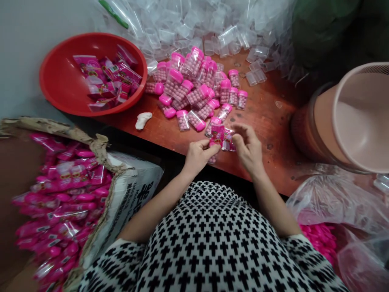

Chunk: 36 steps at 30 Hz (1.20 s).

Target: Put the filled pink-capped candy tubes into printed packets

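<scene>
Between my two hands, at the near edge of the red-brown table (170,140), are pink printed wrappers. My left hand (197,156) is closed, its thumb and fingers pinching one pink wrapper (216,134); part of a jar of pink beads shows just below the thumb. My right hand (248,148) pinches a second wrapper (228,140), its shiny back or side partly showing, right beside the first. Just beyond the hands lies a heap of small clear jars (197,95) with pink lids, filled with pink beads, some upright and others tipped over.
A red bowl (60,103) holding pink packets stands at the left. Below it, an open carton (121,190) is full of packed pink jars. Many clear empty containers (209,42) lie at the back. Baskets (322,117) and a plastic bag (337,198) are at the right.
</scene>
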Each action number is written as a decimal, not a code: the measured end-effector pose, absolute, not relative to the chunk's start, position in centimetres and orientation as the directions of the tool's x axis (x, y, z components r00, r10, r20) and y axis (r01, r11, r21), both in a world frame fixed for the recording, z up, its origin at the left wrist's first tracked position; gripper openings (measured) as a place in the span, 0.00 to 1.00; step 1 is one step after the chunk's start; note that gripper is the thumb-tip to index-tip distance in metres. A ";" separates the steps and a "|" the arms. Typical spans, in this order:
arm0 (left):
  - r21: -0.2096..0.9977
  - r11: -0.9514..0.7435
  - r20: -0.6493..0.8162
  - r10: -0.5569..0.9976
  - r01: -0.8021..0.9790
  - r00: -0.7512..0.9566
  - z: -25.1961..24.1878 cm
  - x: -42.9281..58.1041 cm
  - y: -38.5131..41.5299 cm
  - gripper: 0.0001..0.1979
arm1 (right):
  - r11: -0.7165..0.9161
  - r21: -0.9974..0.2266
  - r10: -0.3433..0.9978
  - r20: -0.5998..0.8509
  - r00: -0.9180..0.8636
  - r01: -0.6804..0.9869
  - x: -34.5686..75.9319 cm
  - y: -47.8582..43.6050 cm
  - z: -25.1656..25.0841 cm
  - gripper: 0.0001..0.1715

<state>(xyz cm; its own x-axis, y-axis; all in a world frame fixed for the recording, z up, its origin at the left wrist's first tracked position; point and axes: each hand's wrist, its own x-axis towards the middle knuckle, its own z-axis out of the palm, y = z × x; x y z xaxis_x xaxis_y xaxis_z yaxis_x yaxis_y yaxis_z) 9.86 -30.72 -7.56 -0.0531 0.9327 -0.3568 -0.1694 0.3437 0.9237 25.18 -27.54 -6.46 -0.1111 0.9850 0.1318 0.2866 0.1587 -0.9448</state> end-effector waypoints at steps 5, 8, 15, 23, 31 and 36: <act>0.965 0.196 -0.202 0.979 0.174 0.016 -7.2 9.8 -31.1 0.11 | 0.301 -0.870 0.907 0.134 -0.400 0.391 25.1 -24.5 -4.1 0.21; 0.968 0.206 -0.211 0.977 0.141 0.023 -7.0 9.8 -31.1 0.13 | 0.237 -0.903 0.951 0.141 -0.275 0.359 24.0 -24.3 -5.1 0.22; 0.820 0.376 -0.420 0.908 -0.431 -0.006 -7.2 9.5 -30.1 0.14 | 0.038 -0.999 0.997 0.041 0.068 0.033 23.0 -26.6 -7.5 0.18; 0.667 0.251 -0.388 0.921 -0.701 -0.039 -7.4 10.1 -29.2 0.19 | -0.340 -0.918 0.936 -0.310 -0.167 -0.206 22.3 -31.6 -8.2 0.24; 0.705 0.287 -0.427 0.902 -0.648 -0.064 -7.6 9.9 -29.1 0.20 | -0.253 -0.960 0.967 -0.247 -0.061 -0.120 22.0 -31.8 -8.0 0.20; 0.727 0.394 -0.448 0.893 -0.562 0.046 -7.2 9.6 -29.2 0.15 | -0.318 -0.933 0.947 -0.304 -0.101 -0.171 21.9 -32.1 -7.6 0.19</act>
